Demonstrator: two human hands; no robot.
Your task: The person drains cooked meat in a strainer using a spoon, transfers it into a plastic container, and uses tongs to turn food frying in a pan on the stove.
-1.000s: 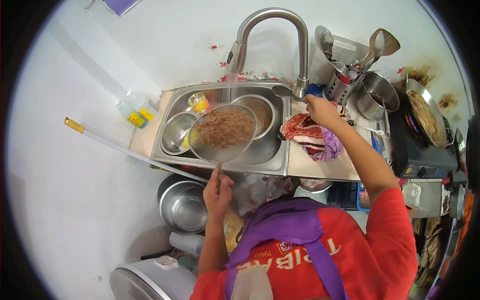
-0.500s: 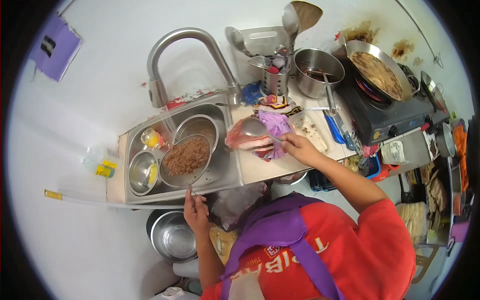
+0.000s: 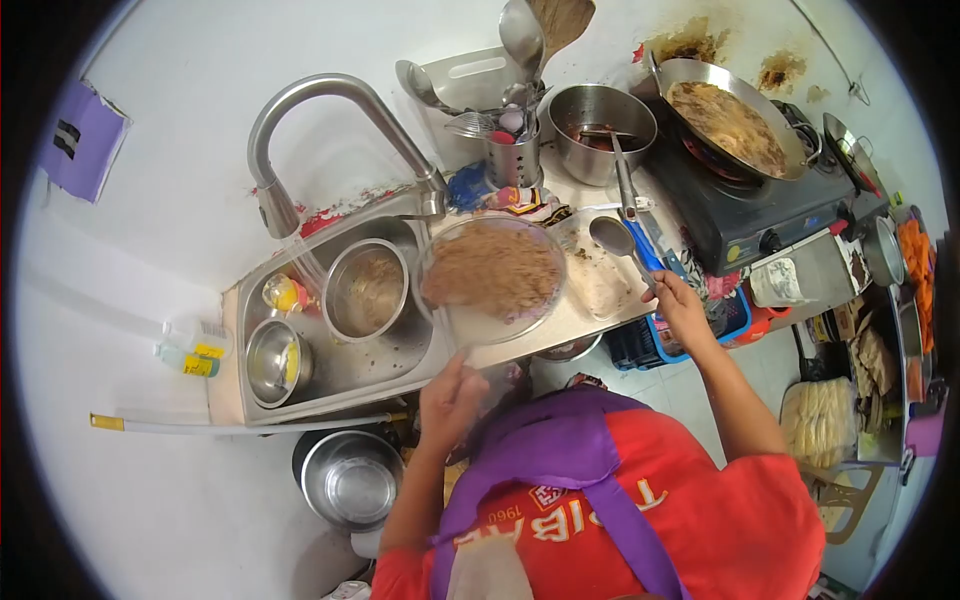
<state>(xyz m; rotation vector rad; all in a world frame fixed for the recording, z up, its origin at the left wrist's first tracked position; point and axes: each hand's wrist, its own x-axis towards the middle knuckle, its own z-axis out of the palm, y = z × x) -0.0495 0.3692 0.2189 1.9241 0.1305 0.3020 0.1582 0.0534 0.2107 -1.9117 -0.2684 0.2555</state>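
Observation:
My left hand point(image 3: 452, 402) is closed around the handle of a round strainer point(image 3: 488, 328), held over the counter just right of the sink. A heap of brown crumbly food point(image 3: 492, 268) lies in the strainer, smeared by motion. In my right hand point(image 3: 680, 308) is the handle of a metal ladle point(image 3: 611, 237). Its bowl hovers over a clear, residue-marked tray point(image 3: 598, 280). A steel pot of murky water point(image 3: 366, 290) stands in the sink, left of the strainer. The strainer hides most of the patterned cloth behind it.
A steel sink point(image 3: 390, 372) with a tall faucet point(image 3: 340, 85) lies at left, holding a smaller bowl point(image 3: 278, 362). At the back are a utensil holder point(image 3: 513, 162) and a saucepan point(image 3: 602, 168). A wok point(image 3: 735, 125) of bubbling brown liquid sits on the stove point(image 3: 715, 225).
My left hand has carried the loaded strainer rightward, from over the sink to over the counter. My right hand has moved right with the ladle, away from the cloth.

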